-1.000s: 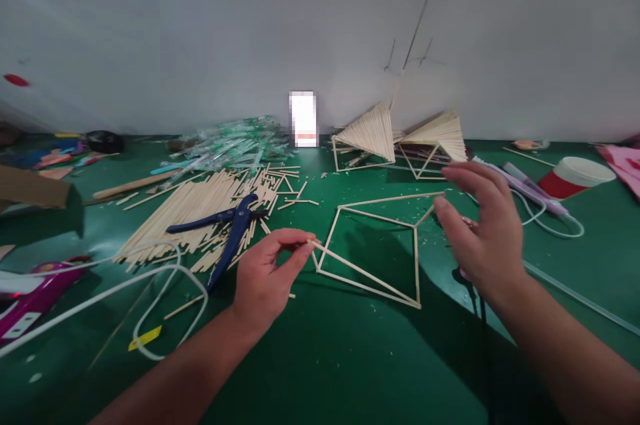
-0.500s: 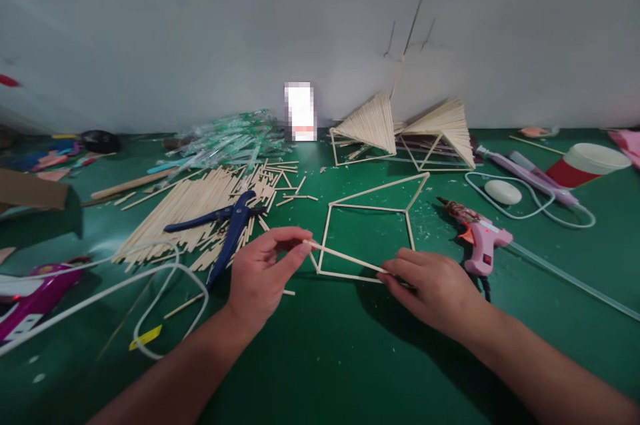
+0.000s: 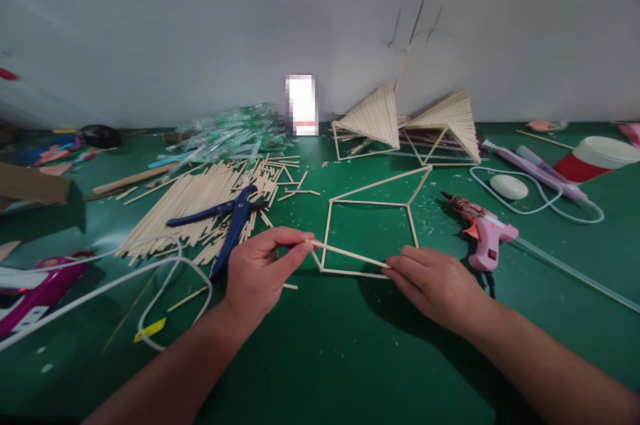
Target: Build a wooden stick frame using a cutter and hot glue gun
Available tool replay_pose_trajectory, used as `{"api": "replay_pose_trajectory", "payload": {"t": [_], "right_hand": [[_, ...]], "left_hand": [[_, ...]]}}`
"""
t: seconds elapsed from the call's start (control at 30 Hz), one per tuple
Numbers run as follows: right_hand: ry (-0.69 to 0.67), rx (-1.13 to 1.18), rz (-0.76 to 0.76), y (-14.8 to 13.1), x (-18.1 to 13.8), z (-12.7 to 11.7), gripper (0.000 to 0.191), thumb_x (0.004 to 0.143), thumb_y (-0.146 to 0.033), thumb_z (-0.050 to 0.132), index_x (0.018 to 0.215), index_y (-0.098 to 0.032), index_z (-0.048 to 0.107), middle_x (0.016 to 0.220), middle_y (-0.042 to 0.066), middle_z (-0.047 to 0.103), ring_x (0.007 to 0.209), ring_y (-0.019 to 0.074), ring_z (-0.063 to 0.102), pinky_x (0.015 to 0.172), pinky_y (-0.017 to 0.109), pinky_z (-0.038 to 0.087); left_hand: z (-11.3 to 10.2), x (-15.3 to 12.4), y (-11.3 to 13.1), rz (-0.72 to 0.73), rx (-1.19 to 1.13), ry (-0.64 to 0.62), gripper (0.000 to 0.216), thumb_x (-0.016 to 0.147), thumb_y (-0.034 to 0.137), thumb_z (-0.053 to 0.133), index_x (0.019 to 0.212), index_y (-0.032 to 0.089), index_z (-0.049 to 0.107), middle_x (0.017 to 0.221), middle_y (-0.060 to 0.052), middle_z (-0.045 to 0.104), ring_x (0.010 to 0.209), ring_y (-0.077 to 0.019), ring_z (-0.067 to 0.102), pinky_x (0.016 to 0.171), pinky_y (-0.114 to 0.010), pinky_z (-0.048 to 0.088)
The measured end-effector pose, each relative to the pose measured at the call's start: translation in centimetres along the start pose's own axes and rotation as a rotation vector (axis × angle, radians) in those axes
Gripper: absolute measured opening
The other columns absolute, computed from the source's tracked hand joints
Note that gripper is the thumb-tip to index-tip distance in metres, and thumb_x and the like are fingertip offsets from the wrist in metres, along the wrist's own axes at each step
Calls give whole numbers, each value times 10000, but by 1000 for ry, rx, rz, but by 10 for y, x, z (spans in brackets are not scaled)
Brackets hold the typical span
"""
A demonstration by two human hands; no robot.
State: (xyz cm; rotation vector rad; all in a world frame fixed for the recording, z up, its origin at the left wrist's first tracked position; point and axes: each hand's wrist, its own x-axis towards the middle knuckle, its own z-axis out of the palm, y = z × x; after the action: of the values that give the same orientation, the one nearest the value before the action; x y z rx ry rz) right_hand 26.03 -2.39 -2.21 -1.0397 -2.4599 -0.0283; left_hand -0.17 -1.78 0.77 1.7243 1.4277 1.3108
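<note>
A frame of thin wooden sticks lies on the green table in front of me. My left hand pinches the left end of a loose-looking diagonal stick at the frame's near left corner. My right hand pinches the other end at the frame's near right corner. Both hands rest low over the table. Blue cutters lie just left of my left hand on a pile of sticks.
A pink glue gun lies right of the frame with its cord. Two finished stick fans lean at the wall. A purple tool and white cable lie at left. A red cup with white lid is at far right.
My right hand came down from above the glue gun to the frame's near right corner and pinched the stick end. The left hand kept its pinch. The view shifted slightly.
</note>
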Motion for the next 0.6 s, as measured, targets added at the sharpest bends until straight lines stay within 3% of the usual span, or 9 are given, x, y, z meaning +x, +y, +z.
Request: {"api": "replay_pose_trajectory", "payload": {"t": [0.17, 0.27, 0.37, 0.5, 0.6], "right_hand": [[-47, 42, 66, -3, 6, -5, 243, 922, -268, 473, 790, -186, 660, 658, 23, 582, 594, 138, 555, 542, 265, 405], [-9, 83, 118, -13, 21, -12, 176, 884, -253, 514, 819, -193, 667, 772, 56, 631, 711, 169, 592, 644, 298, 457], [-28, 283, 214, -30, 40, -16, 173, 847, -186, 512, 943, -196, 656, 892, 60, 661, 804, 178, 617, 697, 307, 490], [-65, 604, 323, -50, 62, -13, 134, 853, -240, 541, 897, -202, 662, 784, 9, 661, 701, 131, 601, 618, 249, 477], [-42, 719, 351, -56, 69, -4, 166, 874, -263, 533, 850, -195, 682, 683, -12, 629, 596, 104, 543, 532, 226, 424]], "left_hand": [[0, -4, -5, -3, 8, -26, 64, 774, 233, 691, 824, 215, 726, 800, -3, 747, 706, -132, 687, 657, -217, 552], [0, -8, -7, 14, 2, -77, 90, 802, 229, 666, 865, 219, 728, 832, -9, 743, 731, -137, 681, 678, -229, 544], [0, -10, -6, 57, -39, -120, 109, 824, 200, 640, 893, 224, 721, 862, -15, 735, 770, -141, 674, 709, -237, 538], [0, -8, -3, 180, -103, -179, 139, 818, 143, 636, 911, 223, 702, 907, -24, 708, 854, -149, 657, 762, -252, 526], [-1, -10, -2, 218, -66, -174, 179, 798, 106, 652, 919, 231, 692, 900, -9, 697, 836, -132, 648, 749, -233, 521]]}}
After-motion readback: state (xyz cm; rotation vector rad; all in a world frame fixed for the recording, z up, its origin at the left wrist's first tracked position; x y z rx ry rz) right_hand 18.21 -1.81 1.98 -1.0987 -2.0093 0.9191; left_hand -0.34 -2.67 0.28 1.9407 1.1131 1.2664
